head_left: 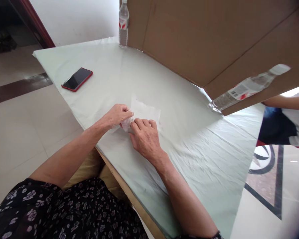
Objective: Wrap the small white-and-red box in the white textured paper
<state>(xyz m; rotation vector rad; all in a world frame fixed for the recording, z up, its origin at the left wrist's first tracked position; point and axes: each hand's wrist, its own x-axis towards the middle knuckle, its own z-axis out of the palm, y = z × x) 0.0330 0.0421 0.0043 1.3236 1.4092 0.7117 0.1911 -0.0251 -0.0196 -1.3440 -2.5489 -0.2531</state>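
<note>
A thin white sheet, like tissue or soft paper [146, 111], lies on the pale green tablecloth [189, 139] near the table's front edge. My left hand [118, 115] pinches the sheet's left corner between thumb and fingers. Beside it, my right hand [146, 136] rests palm down over the sheet's near edge, its fingers curled and pressed together on the material. The part of the sheet between my hands is crumpled. What lies under my right fingers is hidden.
A phone in a red case [77, 79] lies at the left. Behind stands a large cardboard panel [189, 36], with one upright water bottle [123, 28] and another bottle [246, 89], which looks tilted. A person's arm [286, 102] shows at the right.
</note>
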